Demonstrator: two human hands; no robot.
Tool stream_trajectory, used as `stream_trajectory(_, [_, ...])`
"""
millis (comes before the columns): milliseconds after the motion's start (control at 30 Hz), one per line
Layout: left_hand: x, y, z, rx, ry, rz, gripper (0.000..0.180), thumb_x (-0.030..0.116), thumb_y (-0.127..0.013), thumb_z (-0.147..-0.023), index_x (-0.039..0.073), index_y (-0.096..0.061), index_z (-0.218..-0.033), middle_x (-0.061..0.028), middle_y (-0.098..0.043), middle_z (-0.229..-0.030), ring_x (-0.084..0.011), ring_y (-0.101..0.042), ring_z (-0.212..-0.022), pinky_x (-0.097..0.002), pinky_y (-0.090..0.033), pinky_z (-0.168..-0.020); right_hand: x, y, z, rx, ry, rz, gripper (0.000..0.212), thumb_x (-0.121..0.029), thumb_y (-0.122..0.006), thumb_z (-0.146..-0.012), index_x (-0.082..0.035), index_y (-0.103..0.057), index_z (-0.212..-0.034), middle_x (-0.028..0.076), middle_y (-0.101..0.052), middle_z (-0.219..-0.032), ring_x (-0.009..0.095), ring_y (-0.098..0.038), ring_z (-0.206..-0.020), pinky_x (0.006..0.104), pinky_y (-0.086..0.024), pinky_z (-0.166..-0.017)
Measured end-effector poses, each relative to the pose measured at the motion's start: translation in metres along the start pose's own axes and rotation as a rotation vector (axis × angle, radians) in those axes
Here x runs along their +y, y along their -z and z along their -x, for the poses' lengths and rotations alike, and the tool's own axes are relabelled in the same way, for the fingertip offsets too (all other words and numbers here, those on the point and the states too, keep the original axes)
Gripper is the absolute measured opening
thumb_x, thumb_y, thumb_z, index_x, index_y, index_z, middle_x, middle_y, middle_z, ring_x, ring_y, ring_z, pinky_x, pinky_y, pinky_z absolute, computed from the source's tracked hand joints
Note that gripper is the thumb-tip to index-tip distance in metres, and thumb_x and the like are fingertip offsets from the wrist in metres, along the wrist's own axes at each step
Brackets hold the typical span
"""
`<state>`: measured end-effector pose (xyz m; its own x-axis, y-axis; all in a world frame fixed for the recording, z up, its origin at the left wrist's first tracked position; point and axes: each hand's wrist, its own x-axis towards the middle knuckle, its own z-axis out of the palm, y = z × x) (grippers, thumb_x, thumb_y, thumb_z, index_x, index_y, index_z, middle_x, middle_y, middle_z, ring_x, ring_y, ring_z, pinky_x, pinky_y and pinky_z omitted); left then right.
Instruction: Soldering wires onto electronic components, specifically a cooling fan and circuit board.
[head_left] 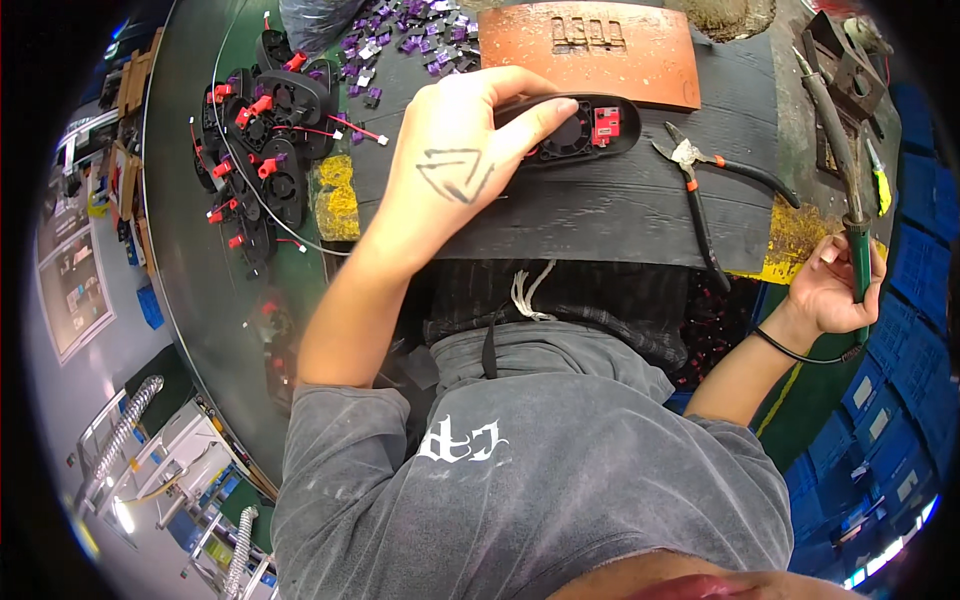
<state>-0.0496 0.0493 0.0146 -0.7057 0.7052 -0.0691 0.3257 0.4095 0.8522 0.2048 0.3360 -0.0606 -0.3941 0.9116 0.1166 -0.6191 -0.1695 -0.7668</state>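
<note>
My left hand (450, 150) grips a black oval plastic fan housing (572, 138) over the black work mat (430, 235), thumb lying across its top. A red circuit board (606, 126) sits at the right end of the housing. The fingers under it are hidden. Off to the right, my right hand (838, 285) is closed around the green handle of a soldering iron (860, 255), whose long shaft points away toward the far right. Between the hands lie pliers (686, 155) with black and orange handles, jaws spread.
Several black fan housings (255, 120) with red parts and wires are heaped at the left. Small purple and black parts (405, 40) lie scattered at the back, beside an orange-brown board (590, 75). A metal stand (850, 80) and a yellow tool (880, 182) are far right.
</note>
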Motion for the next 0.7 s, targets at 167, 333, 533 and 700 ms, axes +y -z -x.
stream_trajectory(167, [-0.006, -0.016, 0.002, 0.316, -0.219, -0.398, 0.025, 0.027, -0.071, -0.082, 0.003, -0.066, -0.088, -0.0113, -0.066, -0.075, -0.0277, -0.067, -0.065, -0.0338, -0.052, -0.058, 0.0, 0.0, 0.0, -0.02, -0.01, 0.001, 0.043, -0.037, -0.046, -0.086, -0.001, -0.065, -0.101, 0.018, -0.069, -0.092, 0.028, -0.061, -0.069, 0.0293, -0.042, -0.051])
stream_trajectory(333, [-0.005, -0.019, 0.006, 0.428, -0.233, -0.837, 0.043, 0.043, -0.076, -0.075, 0.005, -0.056, -0.083, -0.0123, -0.056, -0.088, -0.027, -0.063, -0.055, -0.036, -0.049, -0.044, 0.0, -0.001, -0.001, -0.022, -0.005, -0.014, 0.042, -0.036, -0.046, -0.086, -0.001, -0.065, -0.1, 0.018, -0.069, -0.094, 0.029, -0.061, -0.069, 0.0301, -0.043, -0.053])
stream_trajectory(533, [0.003, -0.004, 0.008, 0.385, -0.437, -0.925, 0.057, 0.048, -0.078, -0.066, 0.004, -0.059, -0.097, -0.0086, -0.054, -0.094, -0.0261, -0.059, -0.082, -0.0368, -0.05, -0.067, 0.001, 0.0, -0.001, -0.037, -0.005, -0.028, 0.043, -0.035, -0.046, -0.086, 0.0, -0.065, -0.101, 0.018, -0.069, -0.095, 0.029, -0.061, -0.071, 0.031, -0.043, -0.054])
stream_trajectory(700, [0.011, 0.001, 0.014, 0.071, -0.34, -0.757, 0.062, 0.019, -0.085, -0.056, 0.006, -0.062, -0.112, -0.0106, -0.057, -0.105, -0.0299, -0.055, -0.098, -0.0394, -0.043, -0.086, -0.001, 0.002, -0.002, -0.025, -0.003, 0.005, 0.043, -0.036, -0.047, -0.084, -0.001, -0.066, -0.101, 0.019, -0.069, -0.092, 0.028, -0.061, -0.07, 0.0297, -0.041, -0.051])
